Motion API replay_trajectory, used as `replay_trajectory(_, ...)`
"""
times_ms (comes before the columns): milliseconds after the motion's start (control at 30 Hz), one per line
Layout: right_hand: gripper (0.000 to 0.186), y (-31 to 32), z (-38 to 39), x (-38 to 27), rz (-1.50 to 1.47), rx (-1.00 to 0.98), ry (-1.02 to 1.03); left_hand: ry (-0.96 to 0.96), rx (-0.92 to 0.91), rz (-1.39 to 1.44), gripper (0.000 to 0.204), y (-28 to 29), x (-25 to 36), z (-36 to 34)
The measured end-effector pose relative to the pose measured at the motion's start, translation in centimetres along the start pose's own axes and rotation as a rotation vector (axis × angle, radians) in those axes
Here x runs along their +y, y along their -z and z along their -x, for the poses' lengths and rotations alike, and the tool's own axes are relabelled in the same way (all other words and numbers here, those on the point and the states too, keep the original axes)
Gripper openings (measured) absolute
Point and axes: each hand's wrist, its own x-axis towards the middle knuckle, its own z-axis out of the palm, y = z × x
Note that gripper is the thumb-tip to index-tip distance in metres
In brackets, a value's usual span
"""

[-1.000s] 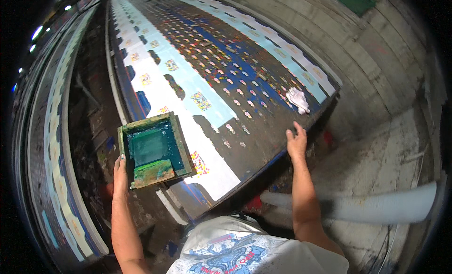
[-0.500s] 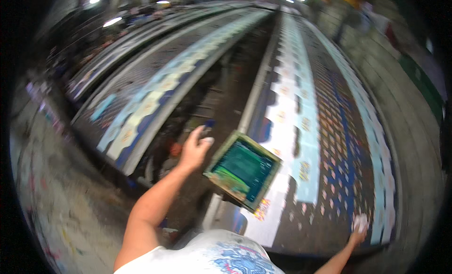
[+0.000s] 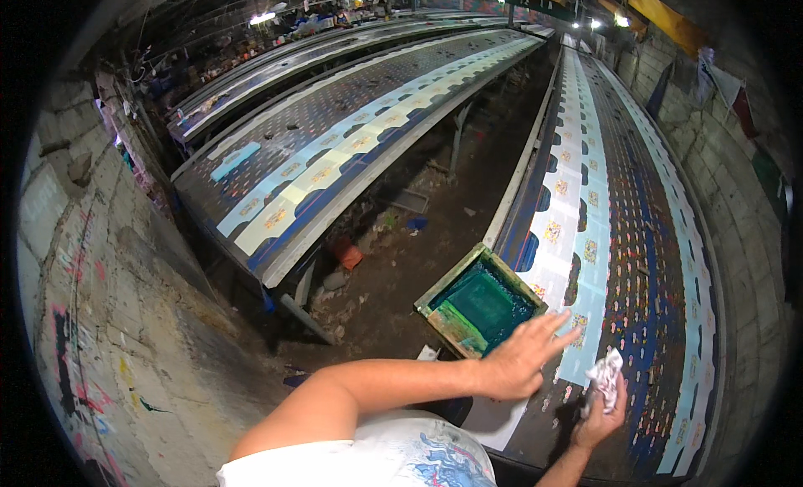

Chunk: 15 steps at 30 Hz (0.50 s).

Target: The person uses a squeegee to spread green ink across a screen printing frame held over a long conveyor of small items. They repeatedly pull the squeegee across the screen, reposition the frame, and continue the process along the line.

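My left hand (image 3: 527,360) is open, fingers spread. It reaches across in front of my body, over the printed cloth and next to the lower right corner of a square wooden tray (image 3: 433,299). Dark green, paint-like stuff (image 3: 489,303) covers the tray's inside, with a lighter green patch near one side. In my right hand (image 3: 600,424) is a crumpled white rag (image 3: 606,380) with dark stains, held above the long table. White cloth pieces (image 3: 548,265) with colourful prints lie in a row beside light blue ones (image 3: 595,307).
A second long table (image 3: 284,274) with light blue and yellow pieces stands to the left. Between the tables is a dirt-floored aisle (image 3: 401,253) with an orange object (image 3: 347,253) and scraps. Block walls (image 3: 109,320) close in at both sides.
My left hand has swung from the aisle side, left of the tray, rightward over the cloth. My right hand has brought the rag inward from the table's right side. The view has shifted.
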Motion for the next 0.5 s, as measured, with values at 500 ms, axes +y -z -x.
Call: replay_trajectory(500, 0.038, -20.0, 7.4, -7.6, -0.656, -0.078, -0.192, -0.074, -0.172, 0.121, 0.063, 8.6, 0.4, 8.5)
